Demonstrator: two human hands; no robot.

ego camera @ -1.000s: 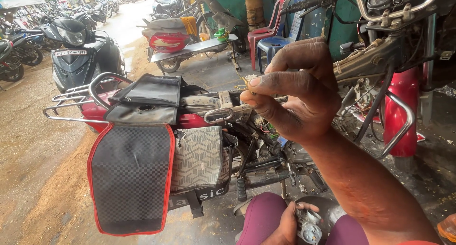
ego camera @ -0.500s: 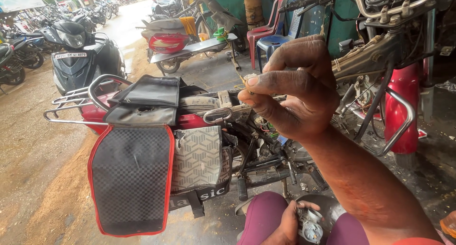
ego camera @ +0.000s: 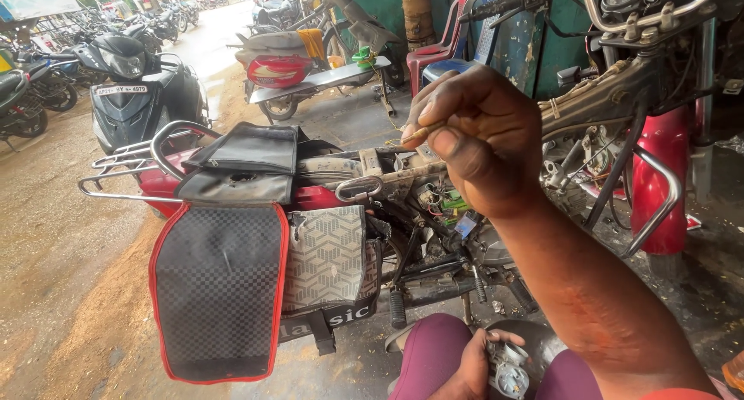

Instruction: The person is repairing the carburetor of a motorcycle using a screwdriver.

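Hands at a stripped red motorcycle, one raised, one low.

Far left: parked black scooter [ego camera: 128, 90] with a white rectangular plate on its nose. Next, checkered black seat cover [ego camera: 217, 287] with red piping hangs off the red motorcycle [ego camera: 364, 184]; grey patterned side bag [ego camera: 324, 256] beside it, contents not visible, white lettering on the black strip below. Bottom centre: left hand [ego camera: 465, 369] closed around a small metal carburetor [ego camera: 505, 367], resting between the knees. Right hand [ego camera: 477, 140] raised above the open frame, thumb and fingers pinching a thin tan stick [ego camera: 422, 130]. Behind: red plastic chair [ego camera: 438, 51], blue chair [ego camera: 484, 36], green wall. Far right: second red motorcycle [ego camera: 659, 160].
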